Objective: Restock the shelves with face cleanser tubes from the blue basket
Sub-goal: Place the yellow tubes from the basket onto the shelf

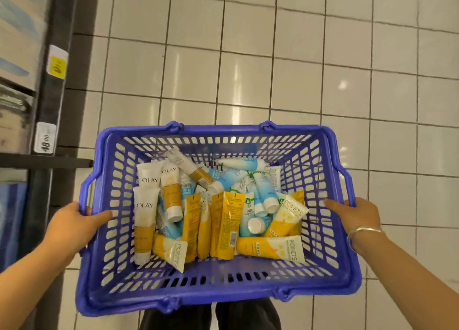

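Observation:
I hold the blue basket (218, 292) in front of me above the tiled floor. My left hand (74, 224) grips its left rim, thumb inside the wall. My right hand (355, 215) grips the right rim the same way; a silver bracelet sits on that wrist. Several face cleanser tubes lie jumbled in the basket: white and tan Olay tubes (145, 210) at the left, yellow tubes (227, 223) in the middle, Pond's tubes (270, 249) at the front, and light blue tubes (258, 198) toward the back right.
Dark shelving (47, 106) with price tags (57, 62) on its edges runs along the left, its goods blurred. White floor tiles (273, 69) spread ahead and to the right. My dark trouser legs (211, 317) show below the basket.

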A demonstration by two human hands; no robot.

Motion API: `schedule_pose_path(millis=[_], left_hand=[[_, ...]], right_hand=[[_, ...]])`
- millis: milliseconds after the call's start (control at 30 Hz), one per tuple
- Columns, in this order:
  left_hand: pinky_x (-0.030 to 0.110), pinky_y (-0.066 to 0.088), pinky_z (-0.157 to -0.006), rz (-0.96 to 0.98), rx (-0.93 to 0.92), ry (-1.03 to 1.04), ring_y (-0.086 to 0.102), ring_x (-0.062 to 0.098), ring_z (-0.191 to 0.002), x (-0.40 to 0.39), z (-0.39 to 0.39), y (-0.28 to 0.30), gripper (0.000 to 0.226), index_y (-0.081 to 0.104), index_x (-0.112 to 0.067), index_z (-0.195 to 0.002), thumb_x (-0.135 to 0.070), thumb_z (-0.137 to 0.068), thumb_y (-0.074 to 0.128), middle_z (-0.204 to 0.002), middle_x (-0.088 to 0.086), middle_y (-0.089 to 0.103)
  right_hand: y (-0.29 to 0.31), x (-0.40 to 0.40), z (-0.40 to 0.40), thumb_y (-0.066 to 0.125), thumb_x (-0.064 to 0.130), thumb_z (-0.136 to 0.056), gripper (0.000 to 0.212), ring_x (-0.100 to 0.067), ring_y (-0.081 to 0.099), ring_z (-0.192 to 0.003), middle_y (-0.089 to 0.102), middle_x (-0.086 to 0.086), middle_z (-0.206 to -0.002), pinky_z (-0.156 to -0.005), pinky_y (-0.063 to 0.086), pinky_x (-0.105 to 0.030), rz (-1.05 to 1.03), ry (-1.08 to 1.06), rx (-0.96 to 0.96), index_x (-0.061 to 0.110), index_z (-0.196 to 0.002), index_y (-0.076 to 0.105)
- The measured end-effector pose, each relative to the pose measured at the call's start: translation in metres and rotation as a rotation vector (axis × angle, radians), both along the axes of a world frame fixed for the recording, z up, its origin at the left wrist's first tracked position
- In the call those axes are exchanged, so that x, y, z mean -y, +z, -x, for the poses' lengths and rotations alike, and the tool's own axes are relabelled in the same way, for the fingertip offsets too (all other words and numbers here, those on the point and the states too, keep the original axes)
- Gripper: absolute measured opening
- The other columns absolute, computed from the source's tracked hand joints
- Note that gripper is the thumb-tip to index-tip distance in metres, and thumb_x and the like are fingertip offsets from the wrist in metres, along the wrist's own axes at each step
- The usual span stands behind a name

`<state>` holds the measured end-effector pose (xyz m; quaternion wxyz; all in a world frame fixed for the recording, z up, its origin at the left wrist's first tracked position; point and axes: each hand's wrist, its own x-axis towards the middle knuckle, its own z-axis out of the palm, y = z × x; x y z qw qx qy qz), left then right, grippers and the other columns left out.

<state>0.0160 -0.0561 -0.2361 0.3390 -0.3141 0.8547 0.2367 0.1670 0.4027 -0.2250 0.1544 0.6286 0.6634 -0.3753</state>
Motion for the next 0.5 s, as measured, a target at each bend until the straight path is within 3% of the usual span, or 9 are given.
schedule_pose_path(millis=[100,200,400,500], left_hand=[[0.030,0.046,-0.048,0.017,-0.014,-0.039,0.063,0.028,-0.054,0.000,-0.007,0.028,0.031,0.055,-0.003,-0.080,-0.022,-0.072,0.078,-0.070,0.015,0.066],[0.030,0.040,-0.047,0.021,-0.071,-0.077,0.056,0.028,-0.052,-0.007,0.003,0.072,0.030,0.053,0.000,-0.074,-0.018,-0.073,0.077,-0.065,0.015,0.060],[0.029,0.037,-0.045,0.044,-0.120,-0.145,0.049,0.026,-0.044,-0.010,0.012,0.200,0.034,0.050,-0.001,-0.063,-0.019,-0.072,0.078,-0.051,0.013,0.053],[0.031,0.038,-0.046,0.032,-0.162,-0.142,0.047,0.026,-0.044,-0.022,0.013,0.269,0.036,0.048,-0.003,-0.060,-0.019,-0.072,0.078,-0.050,0.013,0.050]], right_hand=[[0.030,0.005,-0.016,0.077,0.029,-0.072,0.031,-0.027,0.061,-0.062,0.063,-0.011,-0.073,-0.057,0.049,-0.031,0.005,-0.021,-0.003,0.013,-0.071,0.050],[0.073,0.010,-0.016,0.077,0.028,-0.073,0.030,-0.032,0.062,-0.068,0.064,-0.015,-0.077,-0.063,0.052,-0.037,0.028,-0.040,-0.018,0.012,-0.072,0.052],[0.203,-0.004,-0.002,0.076,0.029,-0.073,0.031,-0.021,0.058,-0.058,0.060,-0.006,-0.067,-0.049,0.042,-0.025,0.007,0.036,-0.092,0.016,-0.068,0.049],[0.275,-0.022,0.008,0.077,0.032,-0.071,0.031,-0.024,0.059,-0.059,0.064,-0.012,-0.074,-0.049,0.043,-0.025,-0.019,0.106,-0.135,0.015,-0.068,0.051]])
